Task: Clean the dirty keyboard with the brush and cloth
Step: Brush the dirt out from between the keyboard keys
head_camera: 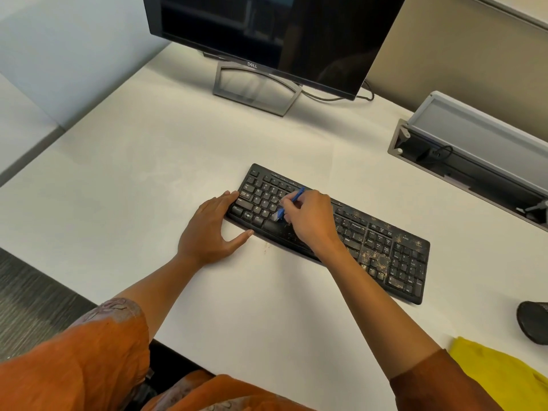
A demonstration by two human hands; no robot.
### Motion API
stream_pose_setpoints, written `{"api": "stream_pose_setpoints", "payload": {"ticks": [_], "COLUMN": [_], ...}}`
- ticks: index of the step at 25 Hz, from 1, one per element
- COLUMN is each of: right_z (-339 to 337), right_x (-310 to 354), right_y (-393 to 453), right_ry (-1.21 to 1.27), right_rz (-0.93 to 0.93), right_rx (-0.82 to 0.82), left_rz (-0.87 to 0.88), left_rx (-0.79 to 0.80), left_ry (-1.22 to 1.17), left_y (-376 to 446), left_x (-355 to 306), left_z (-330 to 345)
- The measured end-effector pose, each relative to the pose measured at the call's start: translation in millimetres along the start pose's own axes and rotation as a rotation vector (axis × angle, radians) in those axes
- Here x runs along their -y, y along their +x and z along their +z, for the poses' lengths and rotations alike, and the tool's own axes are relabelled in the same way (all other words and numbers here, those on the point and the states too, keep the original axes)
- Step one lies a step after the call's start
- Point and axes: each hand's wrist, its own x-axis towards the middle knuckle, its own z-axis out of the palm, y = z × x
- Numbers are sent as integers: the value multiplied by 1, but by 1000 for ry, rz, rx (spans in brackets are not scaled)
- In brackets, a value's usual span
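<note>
Two hands work at the flat black plastic keyboard (pixel 329 229) lying slantwise on the white desk (pixel 148 161): the left hand (pixel 212 229), fingers straight, steadies its end; the right hand (pixel 311 221) pinches the slim blue brush (pixel 289 203), bristles on the keys. Light, rigid, likely to slide; bracing the edge looks wise.

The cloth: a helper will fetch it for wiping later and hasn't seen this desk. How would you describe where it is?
Start at the black keyboard lying across the white desk. Follow the desk's near edge towards the person's right, past the keyboard's number pad end. The cloth lies crumpled there beside a dark object, the only bright yellow thing in view.
</note>
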Motion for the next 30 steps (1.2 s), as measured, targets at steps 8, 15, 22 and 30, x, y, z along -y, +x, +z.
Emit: {"api": "stream_pose_setpoints", "payload": {"ticks": [8,15,22,30], "right_z": [-8,-3,-16,-21], "right_x": [0,3,5,14], "right_y": [9,16,31,35], "right_ry": [3,67,67,36], "right_rz": [1,32,45,-2], "right_rx": [-17,34,-56,-94], "left_rz": [-4,0,9,12], "left_rx": [-6,-4,-12,-13], "left_ry": [2,3,3,0], "left_y": [0,-1,-1,0], "left_x": [-2,-1,-1,-1], "left_z": [-1,0,0,0]}}
